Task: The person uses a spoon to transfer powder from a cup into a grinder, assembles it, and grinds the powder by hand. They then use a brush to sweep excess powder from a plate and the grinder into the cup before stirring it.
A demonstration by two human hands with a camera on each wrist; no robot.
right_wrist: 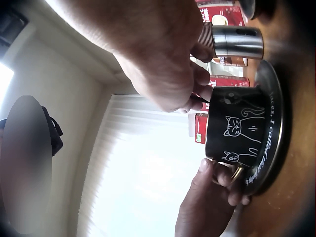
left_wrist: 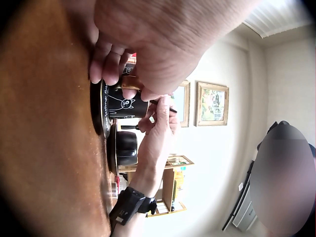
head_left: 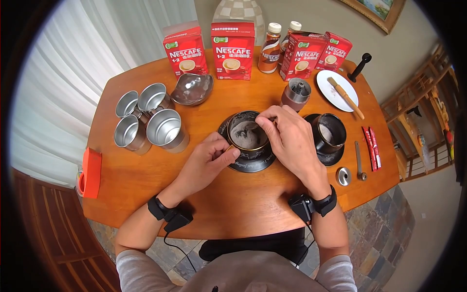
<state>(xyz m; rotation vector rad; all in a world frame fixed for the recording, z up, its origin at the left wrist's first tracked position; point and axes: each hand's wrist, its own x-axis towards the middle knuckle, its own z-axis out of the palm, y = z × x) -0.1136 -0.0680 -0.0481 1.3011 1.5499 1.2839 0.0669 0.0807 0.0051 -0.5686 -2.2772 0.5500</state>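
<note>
A black cup with white cat drawings (right_wrist: 239, 126) stands on its black saucer (head_left: 250, 165), with pale powder (head_left: 245, 140) inside. My left hand (head_left: 206, 158) holds the cup's gold handle (right_wrist: 238, 174), thumb by the rim. Over the cup's right side, my right hand (head_left: 292, 136) pinches the thin dark handle of what looks like a spoon (left_wrist: 172, 109); its lower end reaches into the cup. To the right stands a second black cup (head_left: 321, 145), also with powder in it, on a dark saucer (head_left: 332, 160).
Metal cups (head_left: 168, 131) and a dark glass bowl (head_left: 192, 90) stand left. Behind are red Nescafe boxes (head_left: 232, 58), bottles (head_left: 270, 53) and a grinder (head_left: 296, 95). Rightward lie a plate (head_left: 326, 80) with a brush (head_left: 343, 93), red sachets (head_left: 373, 148), a long spoon (head_left: 359, 155) and a round metal piece (head_left: 344, 176).
</note>
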